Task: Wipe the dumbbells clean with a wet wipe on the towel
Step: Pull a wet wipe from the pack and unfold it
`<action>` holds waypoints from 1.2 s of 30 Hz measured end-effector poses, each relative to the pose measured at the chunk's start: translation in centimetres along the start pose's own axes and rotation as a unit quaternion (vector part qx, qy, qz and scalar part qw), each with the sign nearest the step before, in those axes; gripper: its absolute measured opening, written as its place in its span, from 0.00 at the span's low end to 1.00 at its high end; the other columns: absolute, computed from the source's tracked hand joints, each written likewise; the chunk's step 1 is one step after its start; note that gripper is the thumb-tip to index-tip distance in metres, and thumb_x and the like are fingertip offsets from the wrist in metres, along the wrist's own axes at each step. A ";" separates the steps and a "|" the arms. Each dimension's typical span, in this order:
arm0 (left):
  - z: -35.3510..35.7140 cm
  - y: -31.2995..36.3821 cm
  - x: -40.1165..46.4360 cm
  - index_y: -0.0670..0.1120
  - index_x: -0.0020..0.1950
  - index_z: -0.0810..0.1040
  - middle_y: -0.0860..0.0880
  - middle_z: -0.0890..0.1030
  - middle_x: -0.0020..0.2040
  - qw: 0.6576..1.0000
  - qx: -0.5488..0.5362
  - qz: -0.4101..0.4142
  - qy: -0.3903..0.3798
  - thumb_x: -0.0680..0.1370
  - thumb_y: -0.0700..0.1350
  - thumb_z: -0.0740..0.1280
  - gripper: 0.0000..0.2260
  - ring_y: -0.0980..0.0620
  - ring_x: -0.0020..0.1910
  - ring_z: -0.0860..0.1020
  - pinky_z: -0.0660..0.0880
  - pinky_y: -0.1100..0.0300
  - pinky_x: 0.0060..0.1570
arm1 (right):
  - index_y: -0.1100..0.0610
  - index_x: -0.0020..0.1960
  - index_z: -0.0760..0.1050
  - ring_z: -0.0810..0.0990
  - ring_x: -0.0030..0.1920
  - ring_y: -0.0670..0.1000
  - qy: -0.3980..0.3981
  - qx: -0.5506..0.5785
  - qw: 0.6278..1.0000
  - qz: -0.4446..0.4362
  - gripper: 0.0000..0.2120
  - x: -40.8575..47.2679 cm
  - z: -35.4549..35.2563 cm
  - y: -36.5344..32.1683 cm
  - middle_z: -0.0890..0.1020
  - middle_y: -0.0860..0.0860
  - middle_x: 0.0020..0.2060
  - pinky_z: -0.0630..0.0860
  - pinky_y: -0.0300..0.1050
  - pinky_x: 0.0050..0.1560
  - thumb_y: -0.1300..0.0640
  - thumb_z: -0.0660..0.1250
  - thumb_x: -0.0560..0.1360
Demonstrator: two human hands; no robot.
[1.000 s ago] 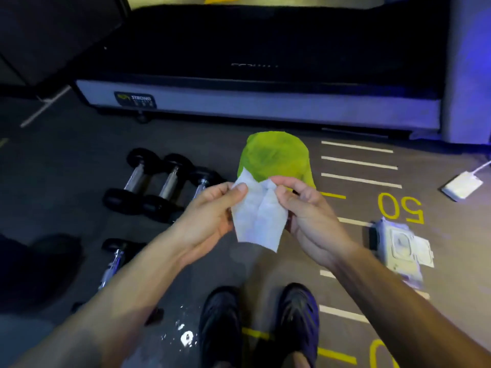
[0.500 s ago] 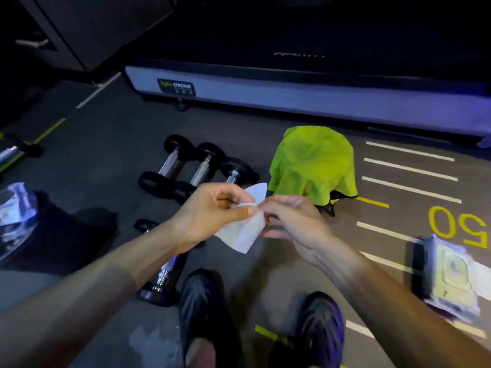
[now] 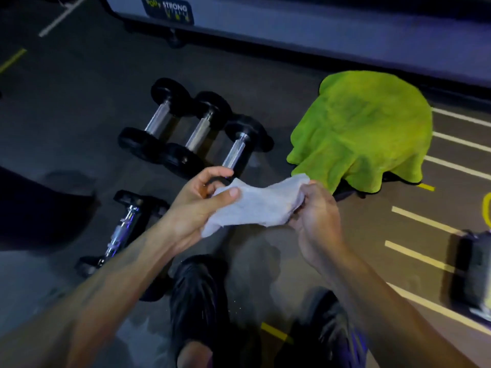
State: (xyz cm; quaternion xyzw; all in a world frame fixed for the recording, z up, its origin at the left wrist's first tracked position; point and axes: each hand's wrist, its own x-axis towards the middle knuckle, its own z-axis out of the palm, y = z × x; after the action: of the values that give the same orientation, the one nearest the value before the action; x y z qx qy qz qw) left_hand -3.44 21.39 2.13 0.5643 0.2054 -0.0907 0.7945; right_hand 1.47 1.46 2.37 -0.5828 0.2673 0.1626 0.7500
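Both hands stretch a wet wipe [image 3: 256, 205] above the floor, dumbbells not yet touched.

The left hand [image 3: 196, 203] pinches one end under its thumb and the right hand [image 3: 316, 216] grips the other in curled fingers, forearms reaching forward over the shoes [image 3: 202, 301]. Pulled harder, the thin sheet could tear or slip free. Three dumbbells [image 3: 196, 128] lie side by side, a fourth [image 3: 119, 229] nearer, all off the green towel [image 3: 366, 128] to their right.

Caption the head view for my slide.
Both hands, left hand and right hand, stretch a white wet wipe above black dumbbells.
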 end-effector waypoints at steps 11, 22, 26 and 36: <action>-1.5 -4.6 0.3 0.47 0.53 0.82 0.49 0.74 0.39 0.980 0.044 0.052 0.187 0.80 0.29 0.67 0.13 0.56 0.26 0.69 0.67 0.64 0.24 | 0.56 0.50 0.74 0.72 0.41 0.40 -0.048 -0.222 0.936 -0.268 0.09 1.9 2.1 -0.4 0.75 0.45 0.39 0.70 0.33 0.44 0.61 0.57 0.86; -2.2 1.8 1.2 0.49 0.74 0.74 0.52 0.80 0.69 0.974 0.142 0.084 -0.155 0.66 0.53 0.84 0.39 0.53 0.71 0.77 0.74 0.57 0.69 | 0.61 0.58 0.78 0.78 0.47 0.43 -0.412 -0.357 0.810 -0.215 0.09 2.4 3.4 -6.2 0.81 0.50 0.46 0.73 0.38 0.49 0.60 0.60 0.87; -0.7 2.9 1.9 0.50 0.46 0.85 0.51 0.81 0.38 0.962 0.164 -0.012 -0.217 0.71 0.56 0.81 0.12 0.57 0.37 0.77 0.73 0.67 0.36 | 0.60 0.61 0.78 0.79 0.37 0.49 -0.387 -0.282 0.867 -0.140 0.11 2.0 3.0 -6.5 0.81 0.59 0.39 0.75 0.42 0.36 0.56 0.64 0.83; -0.8 1.9 0.3 0.41 0.54 0.84 0.43 0.87 0.47 0.993 -0.048 -0.057 -0.091 0.82 0.45 0.68 0.09 0.50 0.45 0.87 0.83 0.59 0.45 | 0.57 0.71 0.78 0.76 0.69 0.59 -0.348 0.045 0.902 0.253 0.42 0.3 0.1 1.9 0.78 0.62 0.70 0.69 0.60 0.72 0.25 0.53 0.76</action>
State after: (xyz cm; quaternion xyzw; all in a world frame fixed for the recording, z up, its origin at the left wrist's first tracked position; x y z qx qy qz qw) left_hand -2.60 22.79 3.37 0.5018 0.1681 -0.1774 0.8297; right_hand 0.66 2.04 0.68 -0.3675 0.1348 0.5273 0.7542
